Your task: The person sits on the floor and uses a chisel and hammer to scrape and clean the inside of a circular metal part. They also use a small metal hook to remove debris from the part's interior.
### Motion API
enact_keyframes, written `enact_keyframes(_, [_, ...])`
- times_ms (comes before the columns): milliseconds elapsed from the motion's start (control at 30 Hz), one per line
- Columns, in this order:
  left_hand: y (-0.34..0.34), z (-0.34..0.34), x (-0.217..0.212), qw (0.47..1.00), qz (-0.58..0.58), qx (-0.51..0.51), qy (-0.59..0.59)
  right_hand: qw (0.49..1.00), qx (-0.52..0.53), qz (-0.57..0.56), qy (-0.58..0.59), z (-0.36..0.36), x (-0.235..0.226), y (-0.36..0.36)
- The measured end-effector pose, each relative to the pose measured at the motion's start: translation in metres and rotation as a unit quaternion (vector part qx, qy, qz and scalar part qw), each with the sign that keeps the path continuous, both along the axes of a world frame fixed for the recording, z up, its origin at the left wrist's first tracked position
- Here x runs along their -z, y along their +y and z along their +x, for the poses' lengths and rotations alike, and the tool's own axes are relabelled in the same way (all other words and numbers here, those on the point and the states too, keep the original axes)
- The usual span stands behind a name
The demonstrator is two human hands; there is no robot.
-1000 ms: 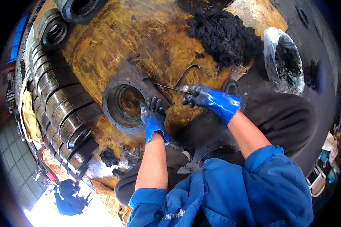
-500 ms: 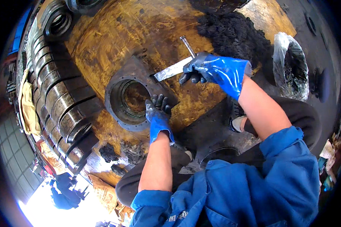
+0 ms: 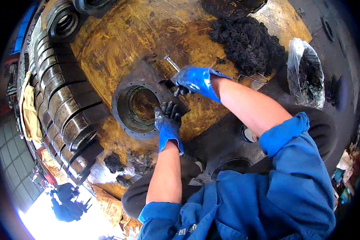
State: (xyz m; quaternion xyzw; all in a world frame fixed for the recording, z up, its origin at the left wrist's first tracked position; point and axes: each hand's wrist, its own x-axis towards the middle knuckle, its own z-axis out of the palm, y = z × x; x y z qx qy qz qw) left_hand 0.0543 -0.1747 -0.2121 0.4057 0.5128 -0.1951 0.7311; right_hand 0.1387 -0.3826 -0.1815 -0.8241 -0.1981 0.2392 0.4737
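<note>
A greasy round metal housing [image 3: 126, 118] with a wide central bore lies on a yellow-stained board [image 3: 120, 36]. My left hand [image 3: 167, 124], in a blue glove with black fingers, rests on the housing's right rim and steadies it. My right hand [image 3: 194, 80], also blue-gloved, is closed around a flat metal scraper [image 3: 173, 65] just above the housing's upper right corner; only the tool's thin handle end pokes out past the glove, and its blade is hidden under my fingers.
A stack of ringed metal parts [image 3: 64, 104] runs down the left side. A heap of black scraped grease [image 3: 248, 42] lies at the upper right. Beside it stands a clear plastic bag [image 3: 306, 74] holding dark waste. More rings [image 3: 64, 24] sit top left.
My right hand has swung the scraper from the right side up and then down onto the housing's upper right corner. My left hand has stayed on the rim.
</note>
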Motion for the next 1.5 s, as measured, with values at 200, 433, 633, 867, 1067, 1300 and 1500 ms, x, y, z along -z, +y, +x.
enact_keyframes(200, [-0.002,-0.005,0.005,0.999,0.013,0.016,-0.042,0.896,0.082,0.051,0.433,0.036,-0.04,-0.055])
enact_keyframes(433, [0.005,-0.007,0.01,0.999,0.002,-0.003,-0.037,0.912,0.104,0.085,0.389,0.032,-0.086,-0.05])
enact_keyframes(633, [0.001,-0.006,0.014,0.997,0.001,0.033,-0.076,0.995,-0.022,-0.067,0.076,0.018,-0.061,-0.033])
enact_keyframes(867, [0.0,-0.005,0.008,0.998,0.017,0.026,-0.053,0.985,0.021,-0.023,0.17,0.039,-0.013,-0.044])
enact_keyframes(1067, [-0.004,-0.006,0.007,0.998,0.042,0.013,-0.04,0.99,0.011,-0.03,0.135,0.013,0.038,-0.01])
enact_keyframes(1300, [-0.003,-0.004,0.007,0.998,0.014,0.025,-0.056,0.897,0.114,0.048,0.425,0.009,-0.062,-0.047])
enact_keyframes(1500, [0.002,-0.009,0.012,0.998,0.02,0.006,-0.054,0.918,0.142,0.125,0.348,-0.023,-0.064,-0.039])
